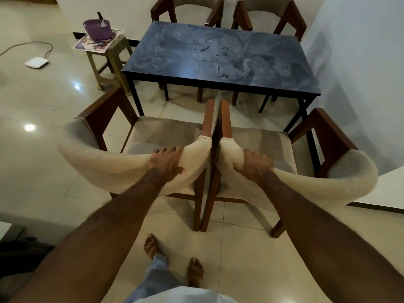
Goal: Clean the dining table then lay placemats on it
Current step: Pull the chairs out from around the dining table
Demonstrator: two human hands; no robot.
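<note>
Two chairs mid-frame, clear of smeared table (218, 55); left hand (166, 164) grips left chair back (105, 162), right hand (255, 164) grips right chair back (341, 182) — likely freeing table edge for wiping.

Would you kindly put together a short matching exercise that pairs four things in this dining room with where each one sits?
Things:
1. purple bowl
2. left hand
3. right hand
4. white device

Places:
A. on the floor, with a cable
B. gripping the backrest of the right chair
C. on the stool, over a floral mat
D. gripping the backrest of the left chair

Pairs: 1-C, 2-D, 3-B, 4-A
</note>
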